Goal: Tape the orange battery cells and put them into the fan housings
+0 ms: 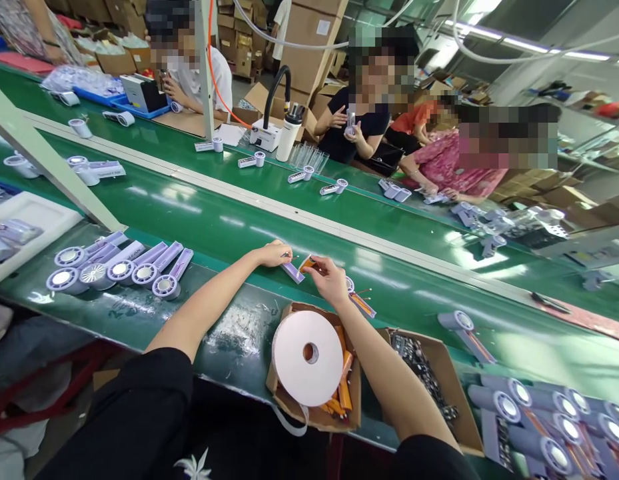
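Over the green belt, my left hand point(275, 254) is closed around a lilac handheld fan casing, its head hidden by the fingers. The casing's open handle point(292, 273) points toward my right hand. Pinched in my right hand point(330, 279) is an orange battery point(307, 264), right beside the handle's end. Another fan casing with orange inside its handle point(362, 304) lies just right of my right wrist. Below my hands, a large white roll of tape point(309, 340) rests on a cardboard box holding several orange batteries point(345, 387).
Several fan casings point(165, 285) lie at left; more fans point(549, 450) crowd the lower right. A cardboard box of small dark parts point(424, 373) stands beside my right forearm. A slanted metal post point(54, 160) rises at left. Several co-workers sit across the conveyor belt point(214, 217).
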Action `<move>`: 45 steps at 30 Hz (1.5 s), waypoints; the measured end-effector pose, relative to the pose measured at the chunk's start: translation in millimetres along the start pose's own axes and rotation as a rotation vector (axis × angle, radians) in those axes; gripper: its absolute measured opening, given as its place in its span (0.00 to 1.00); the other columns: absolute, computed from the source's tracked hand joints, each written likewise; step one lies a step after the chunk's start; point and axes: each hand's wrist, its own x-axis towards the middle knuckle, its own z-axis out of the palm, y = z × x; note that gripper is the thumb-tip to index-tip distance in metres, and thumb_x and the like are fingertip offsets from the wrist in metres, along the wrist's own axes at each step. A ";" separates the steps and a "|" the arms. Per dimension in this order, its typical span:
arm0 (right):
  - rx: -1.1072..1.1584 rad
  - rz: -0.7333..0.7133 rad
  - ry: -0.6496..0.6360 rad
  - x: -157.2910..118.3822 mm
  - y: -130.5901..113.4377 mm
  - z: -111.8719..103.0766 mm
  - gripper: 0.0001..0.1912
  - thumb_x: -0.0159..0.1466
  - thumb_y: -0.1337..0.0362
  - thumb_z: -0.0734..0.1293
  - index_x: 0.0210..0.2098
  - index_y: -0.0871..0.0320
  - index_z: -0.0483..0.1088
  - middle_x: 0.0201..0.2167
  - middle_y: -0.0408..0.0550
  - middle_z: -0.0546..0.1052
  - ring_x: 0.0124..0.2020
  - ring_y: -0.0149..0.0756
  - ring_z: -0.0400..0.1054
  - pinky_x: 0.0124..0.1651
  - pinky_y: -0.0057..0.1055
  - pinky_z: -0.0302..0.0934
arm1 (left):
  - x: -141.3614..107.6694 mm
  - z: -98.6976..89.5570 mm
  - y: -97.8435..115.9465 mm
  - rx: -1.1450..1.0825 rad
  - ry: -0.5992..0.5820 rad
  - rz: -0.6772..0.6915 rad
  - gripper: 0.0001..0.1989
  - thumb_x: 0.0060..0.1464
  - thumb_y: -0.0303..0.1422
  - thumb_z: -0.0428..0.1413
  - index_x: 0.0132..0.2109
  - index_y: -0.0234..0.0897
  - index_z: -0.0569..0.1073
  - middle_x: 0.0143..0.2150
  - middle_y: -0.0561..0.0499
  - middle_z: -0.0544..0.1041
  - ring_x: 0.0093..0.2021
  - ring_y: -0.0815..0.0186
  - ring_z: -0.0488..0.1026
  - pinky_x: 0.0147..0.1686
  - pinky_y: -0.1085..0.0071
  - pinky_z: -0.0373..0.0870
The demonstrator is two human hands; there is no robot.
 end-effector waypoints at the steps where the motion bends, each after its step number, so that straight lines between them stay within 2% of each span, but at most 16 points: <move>1: -0.012 -0.003 -0.016 -1.9 1.4 -0.1 0.22 0.62 0.48 0.72 0.47 0.57 0.80 0.38 0.50 0.87 0.34 0.40 0.80 0.42 0.38 0.77 | -0.3 -0.4 2.4 -0.004 -0.003 -0.004 0.15 0.66 0.42 0.51 0.51 0.42 0.76 0.56 0.48 0.78 0.63 0.56 0.65 0.63 0.63 0.63; 8: -0.183 0.004 -0.179 -7.9 5.7 -1.0 0.13 0.64 0.57 0.71 0.47 0.53 0.80 0.41 0.48 0.87 0.38 0.42 0.82 0.46 0.38 0.77 | 0.4 -1.6 18.8 -0.002 -0.001 -0.050 0.13 0.67 0.39 0.51 0.51 0.41 0.75 0.58 0.49 0.78 0.65 0.57 0.65 0.64 0.62 0.64; 15: -0.482 0.070 -0.413 3.9 -1.1 -4.6 0.16 0.68 0.62 0.70 0.55 0.51 0.78 0.41 0.48 0.87 0.40 0.45 0.82 0.46 0.37 0.73 | 10.1 6.1 39.7 0.025 0.064 -0.129 0.12 0.70 0.37 0.48 0.49 0.40 0.75 0.56 0.48 0.79 0.62 0.57 0.69 0.62 0.62 0.67; 18: -0.608 0.080 -0.521 8.9 -6.3 -3.0 0.19 0.69 0.61 0.68 0.59 0.51 0.76 0.42 0.50 0.86 0.42 0.48 0.82 0.47 0.37 0.71 | 16.1 13.5 50.5 0.048 0.109 -0.185 0.13 0.72 0.36 0.47 0.50 0.38 0.75 0.55 0.45 0.79 0.61 0.56 0.70 0.62 0.58 0.67; 21: -0.693 0.074 -0.624 14.3 -13.1 3.9 0.20 0.72 0.58 0.66 0.61 0.49 0.76 0.45 0.53 0.86 0.47 0.51 0.81 0.50 0.39 0.70 | 20.2 19.2 59.1 0.068 0.146 -0.230 0.14 0.72 0.40 0.52 0.54 0.35 0.75 0.57 0.43 0.77 0.61 0.55 0.71 0.62 0.52 0.68; 25: -0.761 0.091 -0.721 28.5 -28.6 14.0 0.18 0.71 0.55 0.65 0.53 0.55 0.81 0.47 0.61 0.85 0.49 0.57 0.80 0.52 0.43 0.70 | 22.5 15.1 70.4 0.087 0.147 -0.263 0.18 0.69 0.42 0.59 0.57 0.36 0.75 0.60 0.43 0.75 0.59 0.56 0.74 0.60 0.50 0.73; 27: -0.761 0.096 -0.741 35.9 -39.9 9.2 0.17 0.69 0.56 0.68 0.51 0.57 0.82 0.48 0.61 0.85 0.50 0.57 0.80 0.53 0.43 0.71 | 19.5 8.0 80.2 0.100 0.152 -0.285 0.17 0.69 0.41 0.59 0.58 0.36 0.75 0.59 0.42 0.76 0.58 0.55 0.74 0.59 0.50 0.74; 29: -0.725 0.077 -0.727 33.9 -52.2 -8.3 0.18 0.69 0.57 0.69 0.55 0.55 0.80 0.52 0.57 0.84 0.54 0.52 0.79 0.58 0.40 0.69 | 8.7 0.9 94.4 0.117 0.177 -0.294 0.17 0.71 0.39 0.54 0.60 0.34 0.74 0.61 0.38 0.75 0.61 0.52 0.72 0.61 0.47 0.72; 31: -0.686 0.048 -0.646 13.4 -63.7 -37.2 0.21 0.73 0.58 0.65 0.63 0.53 0.75 0.60 0.53 0.80 0.61 0.48 0.75 0.63 0.39 0.66 | -13.1 -1.4 111.6 0.133 0.215 -0.245 0.19 0.73 0.37 0.48 0.63 0.31 0.71 0.65 0.33 0.71 0.65 0.47 0.68 0.65 0.42 0.64; 33: -0.583 0.039 -0.467 -28.8 -72.7 -70.8 0.23 0.76 0.58 0.60 0.66 0.54 0.72 0.65 0.54 0.77 0.65 0.47 0.72 0.66 0.41 0.65 | -46.2 3.8 128.9 0.141 0.212 -0.112 0.21 0.72 0.39 0.48 0.65 0.35 0.69 0.69 0.35 0.68 0.68 0.48 0.64 0.71 0.46 0.56; 35: -0.328 0.058 -0.225 -85.1 -79.2 -99.9 0.21 0.75 0.55 0.61 0.59 0.55 0.78 0.57 0.54 0.82 0.57 0.47 0.77 0.60 0.43 0.71 | -85.8 15.3 143.0 0.139 0.101 0.108 0.23 0.66 0.45 0.56 0.64 0.43 0.72 0.68 0.44 0.71 0.69 0.52 0.63 0.73 0.57 0.54; 37: -0.130 0.081 -0.114 -141.0 -85.7 -118.8 0.17 0.73 0.54 0.64 0.51 0.52 0.82 0.50 0.52 0.85 0.50 0.47 0.81 0.55 0.43 0.75 | -124.0 27.4 152.4 0.149 -0.071 0.313 0.30 0.55 0.48 0.65 0.63 0.49 0.74 0.69 0.46 0.72 0.72 0.50 0.61 0.73 0.56 0.52; 39: -0.027 0.110 -0.070 -184.1 -93.2 -127.0 0.14 0.70 0.54 0.67 0.46 0.51 0.83 0.46 0.50 0.87 0.47 0.48 0.82 0.52 0.43 0.76 | -153.7 34.3 157.4 0.192 -0.190 0.383 0.41 0.47 0.50 0.70 0.67 0.51 0.70 0.73 0.43 0.67 0.76 0.44 0.54 0.73 0.47 0.49; 41: 0.020 0.142 -0.031 -210.7 -100.4 -128.5 0.13 0.69 0.54 0.68 0.44 0.52 0.83 0.44 0.51 0.87 0.45 0.47 0.82 0.49 0.42 0.77 | -172.1 34.6 159.6 0.254 -0.229 0.368 0.49 0.41 0.52 0.72 0.69 0.55 0.67 0.75 0.42 0.63 0.77 0.40 0.49 0.71 0.41 0.51; 45: 0.063 0.210 0.099 -237.0 -109.6 -124.5 0.14 0.69 0.53 0.68 0.42 0.53 0.83 0.41 0.52 0.87 0.40 0.46 0.82 0.44 0.40 0.76 | -192.7 26.5 162.0 0.327 -0.152 0.414 0.45 0.39 0.46 0.74 0.65 0.58 0.70 0.72 0.46 0.68 0.75 0.42 0.57 0.65 0.46 0.65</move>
